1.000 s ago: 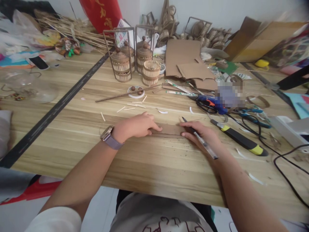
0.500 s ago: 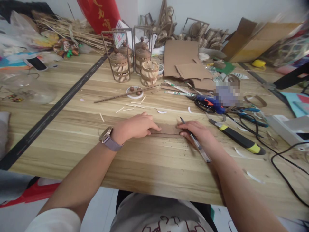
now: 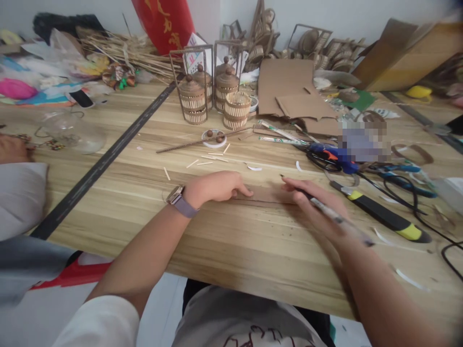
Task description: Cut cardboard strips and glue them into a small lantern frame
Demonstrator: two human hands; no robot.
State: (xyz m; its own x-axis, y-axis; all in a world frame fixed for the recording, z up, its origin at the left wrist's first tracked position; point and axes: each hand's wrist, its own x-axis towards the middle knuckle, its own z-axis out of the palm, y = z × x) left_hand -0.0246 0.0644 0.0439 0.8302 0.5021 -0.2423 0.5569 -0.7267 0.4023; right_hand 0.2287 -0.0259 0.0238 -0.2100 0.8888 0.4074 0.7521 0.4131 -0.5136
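Observation:
A narrow brown cardboard strip (image 3: pixel 271 194) lies flat on the wooden table in front of me. My left hand (image 3: pixel 222 186), fingers curled, holds down the strip's left part, index fingertip on its surface. My right hand (image 3: pixel 321 200) is closed around a pen (image 3: pixel 338 219), blurred at its back end. The pen's tip points up and left, just above the strip's right end, which the hand partly hides. Short pale sticks (image 3: pixel 215 158) are scattered beyond my left hand. A thin brown rod (image 3: pixel 181 145) lies across a white ring (image 3: pixel 205 143) holding small brown balls.
Several lidded miniature baskets (image 3: pixel 193 101) with tall handles stand at the back, beside a lidless basket (image 3: pixel 237 112). Cardboard sheets (image 3: pixel 285 79) lie behind. Right of my hand are a utility knife (image 3: pixel 385 212) and black cables (image 3: pixel 388 193). Another person's sleeve (image 3: pixel 23 197) is at left.
The view has swung left, so everything sits further right. My right hand has turned and shifted slightly away from the strip with the pen. My left hand stays on the strip.

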